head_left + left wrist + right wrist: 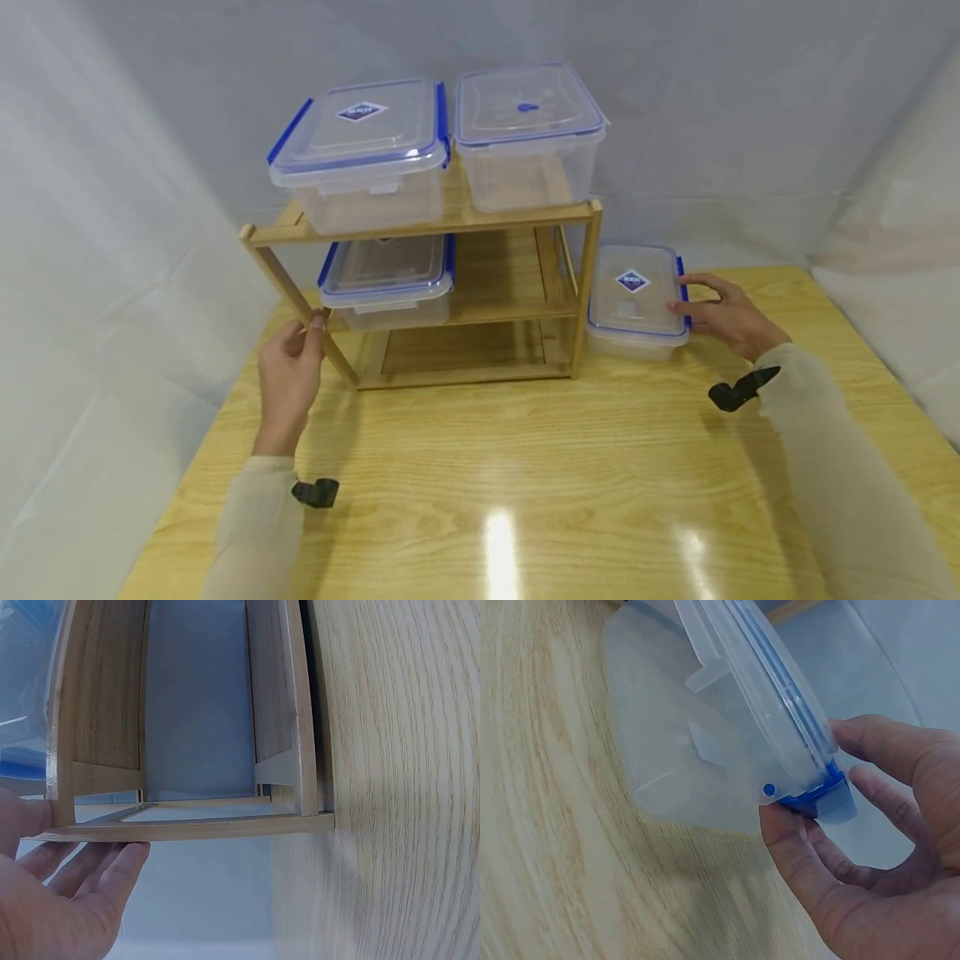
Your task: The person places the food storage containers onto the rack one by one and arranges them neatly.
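Note:
A wooden three-tier rack (pixel 498 267) stands on the table. My left hand (pixel 288 371) holds its front left post, with the thumb on one side and the fingers on the other in the left wrist view. Right of the rack, a clear plastic food container (pixel 626 304) with a blue-trimmed lid and a diamond label sits on the table. My right hand (pixel 731 318) pinches its right edge by the blue clip (pixel 817 795). In the right wrist view the container (pixel 697 742) appears see-through, and its far side is out of sight.
Two larger lidded containers, a left one (pixel 367 200) and a right one (pixel 517 171), stand on the top shelf. Another container (pixel 393 279) is on the middle shelf at left. The wooden table (pixel 450 467) extends in front; pale sheeting (pixel 712 125) hangs behind.

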A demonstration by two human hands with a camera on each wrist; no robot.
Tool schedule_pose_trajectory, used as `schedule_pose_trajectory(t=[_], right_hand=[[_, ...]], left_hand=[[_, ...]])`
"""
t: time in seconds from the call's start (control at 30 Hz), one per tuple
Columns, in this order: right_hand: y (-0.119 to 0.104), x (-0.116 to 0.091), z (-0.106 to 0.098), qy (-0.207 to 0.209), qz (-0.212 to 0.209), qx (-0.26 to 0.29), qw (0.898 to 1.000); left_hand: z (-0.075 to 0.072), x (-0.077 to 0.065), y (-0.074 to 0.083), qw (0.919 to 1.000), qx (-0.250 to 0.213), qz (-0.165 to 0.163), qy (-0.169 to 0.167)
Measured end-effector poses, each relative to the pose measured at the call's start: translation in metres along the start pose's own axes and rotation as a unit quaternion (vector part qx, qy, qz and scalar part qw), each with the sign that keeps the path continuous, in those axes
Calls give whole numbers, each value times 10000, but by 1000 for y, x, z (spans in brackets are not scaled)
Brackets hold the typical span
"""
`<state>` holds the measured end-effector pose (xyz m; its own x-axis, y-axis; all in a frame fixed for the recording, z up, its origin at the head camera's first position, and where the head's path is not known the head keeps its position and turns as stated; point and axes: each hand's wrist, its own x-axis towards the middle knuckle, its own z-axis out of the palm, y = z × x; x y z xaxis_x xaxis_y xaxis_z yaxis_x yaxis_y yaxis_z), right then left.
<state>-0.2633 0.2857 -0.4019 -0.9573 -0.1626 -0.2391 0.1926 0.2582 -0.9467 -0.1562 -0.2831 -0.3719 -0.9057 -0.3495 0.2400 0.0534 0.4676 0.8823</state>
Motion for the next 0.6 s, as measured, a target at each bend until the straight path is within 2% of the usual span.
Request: schedule_pose_trajectory(t=[0.2, 0.6], right_hand=[[2, -2, 1, 55, -178, 253, 9995], [0, -7, 2, 132, -164, 671, 9975]], left_hand=[[-1, -1, 2, 10000, -40, -74, -48], [-1, -2, 4, 10000, -26, -69, -36]])
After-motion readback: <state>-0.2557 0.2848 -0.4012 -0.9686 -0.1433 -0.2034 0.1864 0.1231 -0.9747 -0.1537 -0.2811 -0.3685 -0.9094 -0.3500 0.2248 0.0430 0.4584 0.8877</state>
